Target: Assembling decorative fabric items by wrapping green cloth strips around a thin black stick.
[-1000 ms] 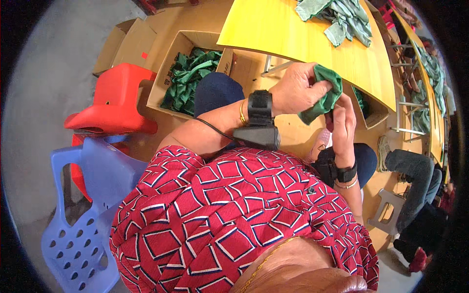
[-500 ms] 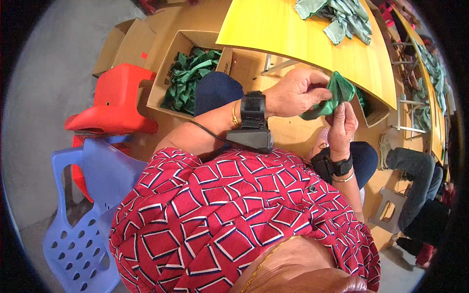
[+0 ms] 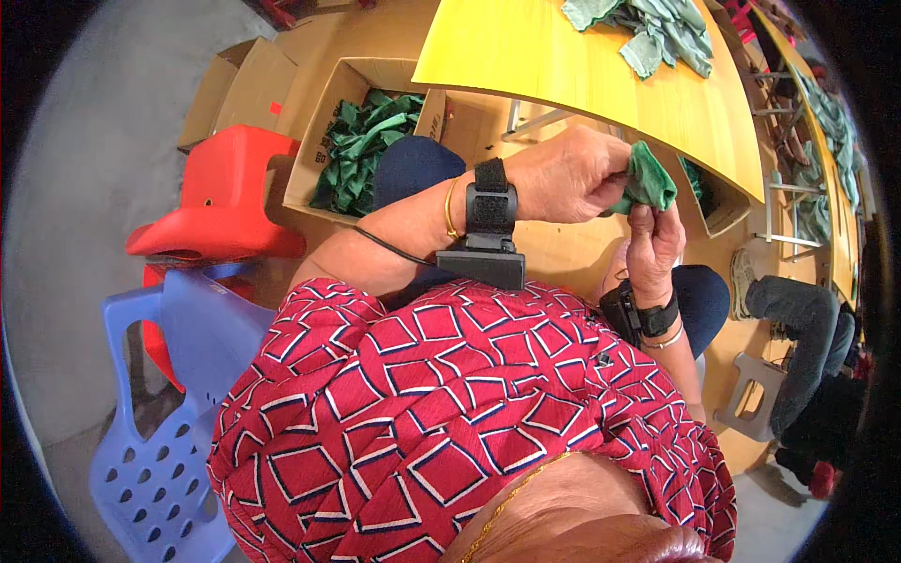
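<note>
A small green fabric piece (image 3: 649, 178), bunched into a short tube shape, is held between my hands just off the near edge of the yellow table. My left hand (image 3: 579, 175) closes on its left side, with the fingertips partly hidden behind the cloth. From below, my right hand (image 3: 655, 250) pinches the lower end with thumb and fingers. Whether the piece is a glove or another item cannot be made out.
Light green cloth pieces (image 3: 662, 38) lie on the yellow table (image 3: 544, 56). A cardboard box (image 3: 371, 75) at the far left holds many dark green pieces (image 3: 375, 141). Red chair (image 3: 225, 188) and blue chair (image 3: 155, 460) stand at left. Another person's leg (image 3: 793, 310) is at right.
The green piece has gone from spread open to more folded and narrow. My left hand has turned over it, and my right hand has shifted slightly down.
</note>
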`<action>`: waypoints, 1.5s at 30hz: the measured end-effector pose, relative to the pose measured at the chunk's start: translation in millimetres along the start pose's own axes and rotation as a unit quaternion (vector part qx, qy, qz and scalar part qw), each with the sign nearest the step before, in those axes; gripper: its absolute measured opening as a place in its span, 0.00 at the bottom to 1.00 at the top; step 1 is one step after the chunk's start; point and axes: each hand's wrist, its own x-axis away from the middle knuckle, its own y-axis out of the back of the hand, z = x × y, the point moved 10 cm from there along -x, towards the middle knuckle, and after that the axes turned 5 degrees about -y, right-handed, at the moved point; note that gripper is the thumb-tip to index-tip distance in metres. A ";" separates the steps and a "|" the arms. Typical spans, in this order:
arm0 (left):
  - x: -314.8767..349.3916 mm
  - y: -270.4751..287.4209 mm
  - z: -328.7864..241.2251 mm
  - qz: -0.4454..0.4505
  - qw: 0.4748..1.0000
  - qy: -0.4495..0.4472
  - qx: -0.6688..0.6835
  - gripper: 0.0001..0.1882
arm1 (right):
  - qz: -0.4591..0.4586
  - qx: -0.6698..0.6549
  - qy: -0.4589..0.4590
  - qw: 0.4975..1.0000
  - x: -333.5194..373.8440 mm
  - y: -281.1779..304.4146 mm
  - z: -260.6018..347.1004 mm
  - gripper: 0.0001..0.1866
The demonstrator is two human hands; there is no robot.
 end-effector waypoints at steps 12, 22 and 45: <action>13.2 -23.5 6.5 0.089 0.990 -0.014 -0.108 0.11 | 0.037 0.071 0.108 0.991 2.1 -7.8 24.4 0.05; 5.9 2.7 10.0 -0.049 0.998 -0.038 -0.030 0.10 | 0.072 0.043 -0.006 0.996 -5.2 -4.6 6.7 0.06; 33.8 21.0 59.9 -0.101 0.957 0.221 0.161 0.05 | 0.143 -0.145 -0.222 0.954 6.0 -11.4 -33.5 0.08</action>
